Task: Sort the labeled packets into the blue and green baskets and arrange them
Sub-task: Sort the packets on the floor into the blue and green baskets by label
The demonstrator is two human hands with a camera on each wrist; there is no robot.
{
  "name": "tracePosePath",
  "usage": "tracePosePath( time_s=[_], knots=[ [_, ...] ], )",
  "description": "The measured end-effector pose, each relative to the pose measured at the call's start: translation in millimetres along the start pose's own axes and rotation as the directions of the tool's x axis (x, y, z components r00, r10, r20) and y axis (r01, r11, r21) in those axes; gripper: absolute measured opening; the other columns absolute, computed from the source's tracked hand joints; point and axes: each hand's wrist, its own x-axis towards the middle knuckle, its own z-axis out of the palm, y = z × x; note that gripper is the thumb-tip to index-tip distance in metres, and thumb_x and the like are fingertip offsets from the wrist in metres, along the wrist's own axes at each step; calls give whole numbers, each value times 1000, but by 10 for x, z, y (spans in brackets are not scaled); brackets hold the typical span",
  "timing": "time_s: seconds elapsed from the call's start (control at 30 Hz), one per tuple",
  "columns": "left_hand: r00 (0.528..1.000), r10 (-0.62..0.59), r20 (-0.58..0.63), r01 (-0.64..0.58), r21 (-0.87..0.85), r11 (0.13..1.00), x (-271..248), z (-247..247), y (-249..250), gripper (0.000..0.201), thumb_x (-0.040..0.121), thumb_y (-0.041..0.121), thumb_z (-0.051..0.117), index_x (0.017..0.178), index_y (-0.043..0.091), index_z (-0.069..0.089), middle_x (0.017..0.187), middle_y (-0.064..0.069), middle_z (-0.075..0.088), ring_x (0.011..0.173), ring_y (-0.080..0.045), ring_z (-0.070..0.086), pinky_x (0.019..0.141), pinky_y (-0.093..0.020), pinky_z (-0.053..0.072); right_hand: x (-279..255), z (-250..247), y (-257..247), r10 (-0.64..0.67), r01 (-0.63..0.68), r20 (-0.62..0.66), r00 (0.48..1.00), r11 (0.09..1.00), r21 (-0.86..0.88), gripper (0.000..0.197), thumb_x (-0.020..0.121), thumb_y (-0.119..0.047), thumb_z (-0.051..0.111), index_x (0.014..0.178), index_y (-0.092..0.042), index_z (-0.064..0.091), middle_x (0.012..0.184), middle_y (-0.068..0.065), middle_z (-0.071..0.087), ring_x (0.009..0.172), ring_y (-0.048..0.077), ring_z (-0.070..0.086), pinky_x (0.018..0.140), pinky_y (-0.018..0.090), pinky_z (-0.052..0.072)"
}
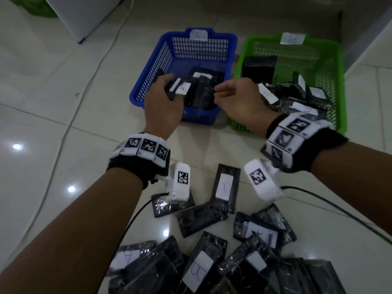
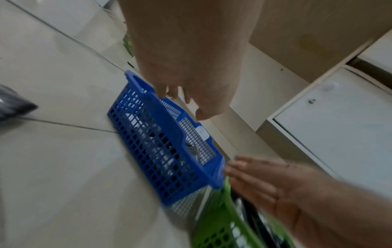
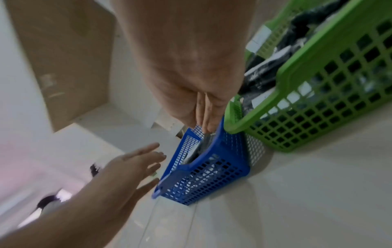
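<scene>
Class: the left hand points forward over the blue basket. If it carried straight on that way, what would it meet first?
Probably the black labelled packets lying in the blue basket, right ahead of the left hand; depth is unclear.

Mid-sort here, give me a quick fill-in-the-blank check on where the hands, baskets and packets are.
1. The left hand and the right hand both reach over the ___ basket.
2. The green basket stands to the ___ of the blue basket.
3. The unsorted packets lie on the ___.
Missing words: blue; right; floor.
</scene>
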Motion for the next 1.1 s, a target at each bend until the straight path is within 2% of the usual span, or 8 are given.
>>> tracePosePath(
  time_s=[0.13, 0.3, 0.47, 0.6, 0.73, 0.8, 0.97, 1.1],
  knots=[
    [968, 236, 83, -248, 195, 949, -767, -43, 115, 19, 85, 37, 62, 103, 30, 63, 86, 13, 65, 82, -10, 60, 76, -39, 54, -453, -280, 130, -201, 274, 280, 939, 929, -249, 14, 82, -7, 73, 95, -8, 77, 87, 5, 75, 73, 6, 64, 64, -1, 42],
    [783, -160, 601, -272, 563, 780, -1497, 179, 125, 68, 67, 89, 55, 108, 34, 57, 91, 13, 67, 88, -15, 64, 79, -37, 55, -1090, -402, 493, 97, 288, 710, 698, 869, -402, 16, 75, -23, 83, 90, -21, 78, 82, -12, 73, 67, -7, 61, 65, 9, 45],
    [714, -288, 638, -102, 502, 859, -1643, 264, 137, 49, 74, 74, 68, 88, 27, 63, 89, 7, 68, 85, -18, 64, 78, -37, 54, -1621, -290, 799, 204, 351, 821, 533, 830, -434, 42, 73, -54, 78, 82, -14, 73, 81, 4, 71, 74, 19, 66, 70, 39, 56],
    [750, -267, 606, 78, 320, 944, -1500, 218, 247, 20, 91, 37, 70, 100, 20, 74, 97, 5, 72, 93, -17, 67, 83, -30, 51, -1618, -368, 805, 184, 306, 796, 577, 855, -420, 38, 81, -44, 76, 79, -6, 69, 78, 12, 68, 74, 26, 63, 69, 39, 52],
    [784, -295, 547, 289, 99, 952, -1327, 133, 377, 16, 101, 15, 54, 107, 22, 67, 90, 2, 68, 74, -9, 62, 65, -16, 48, -1361, -695, 599, 159, 125, 661, 733, 925, -360, 20, 82, -38, 78, 84, -18, 73, 83, -1, 72, 68, 7, 61, 61, 18, 47],
    [795, -302, 527, 365, -17, 931, -1244, 97, 448, 20, 104, 15, 50, 112, 22, 66, 93, -3, 66, 78, -15, 62, 73, -29, 55, -1197, -921, 511, 159, -16, 574, 803, 969, -245, 21, 81, -36, 79, 84, -16, 72, 80, 0, 72, 66, 6, 62, 59, 19, 51],
    [886, -193, 422, 305, -215, 928, -912, 199, 723, 29, 101, 18, 59, 130, 16, 63, 104, -4, 69, 87, -19, 68, 68, -29, 62, -787, -1463, 308, 211, -276, 255, 944, 928, 253, 28, 85, -21, 75, 104, -2, 70, 87, 6, 76, 73, 13, 69, 66, 23, 58],
    [954, -98, 282, 166, -228, 959, -535, 546, 978, 38, 97, 18, 66, 134, 14, 60, 107, 2, 69, 95, -9, 65, 77, -13, 54, -523, -1732, 262, 287, -232, 12, 958, 747, 623, 29, 89, -13, 70, 114, 0, 62, 82, 6, 75, 66, 14, 70, 69, 23, 59]
  ],
)
